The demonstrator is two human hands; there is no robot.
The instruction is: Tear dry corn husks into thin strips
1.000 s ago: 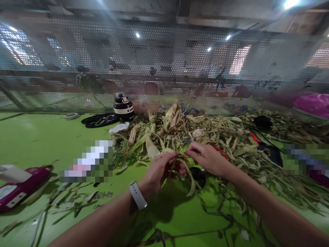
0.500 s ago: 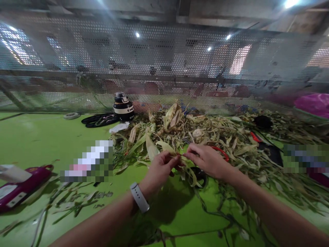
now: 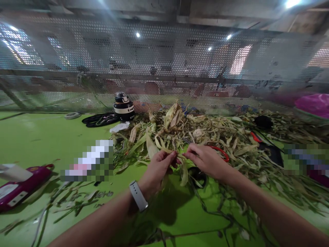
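My left hand [image 3: 159, 168], wearing a grey watch band, is closed in a pinch around a pale green corn husk strip [image 3: 184, 174]. One part of the husk sticks out up and left of the fingers, while another hangs down between my hands. Just to the right, the thumb and fingertips of my right hand [image 3: 205, 158] are pinched together at the same husk; the exact spot they grip is small and partly hidden. Below the right fingers lies a dark ring-shaped object [image 3: 198, 177]. Red-handled scissors [image 3: 221, 153] lie behind the right hand, partly covered.
A large heap of dried husks [image 3: 226, 128] spreads over the green table [image 3: 59, 137]. Behind it stands a perforated metal screen [image 3: 159, 51]. A black bottle [image 3: 124, 108] is at the back, a purple device [image 3: 23, 187] at left, and a pink bag [image 3: 313, 104] at far right.
My left fingers have shifted slightly, with the thumb now laid over the husk. The husk has turned and its end hangs lower. My right hand has hardly moved.
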